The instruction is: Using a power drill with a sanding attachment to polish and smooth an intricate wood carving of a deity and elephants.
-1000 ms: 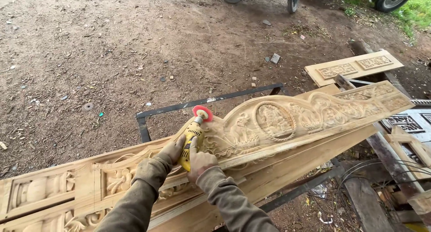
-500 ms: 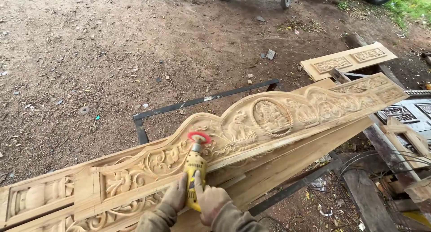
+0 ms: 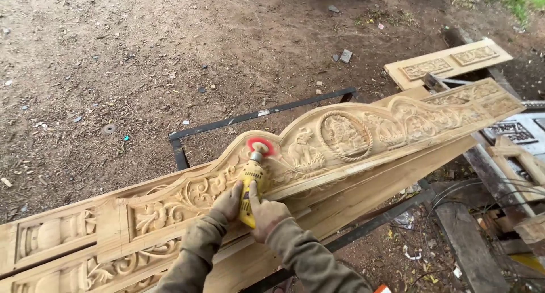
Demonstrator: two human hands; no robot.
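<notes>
A long carved wooden panel (image 3: 352,140) lies across a black metal frame (image 3: 255,116) over the dirt ground (image 3: 142,55). Since a moment ago the yellow sander (image 3: 251,182), clenched in the left hand (image 3: 227,201) and right hand (image 3: 265,212), has slid rightward, its red disc (image 3: 261,146) now pressed beside the carved figures, so smoothing advances along the arch.

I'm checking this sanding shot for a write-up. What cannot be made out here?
- Head view: the yellow power tool has its grip and switch hidden under the left hand and right hand.
- The red disc is blurred by spinning; its surface is unreadable.
- The carved wooden panel is cut off at the left edge.
- The metal frame is mostly hidden under the panel.
</notes>
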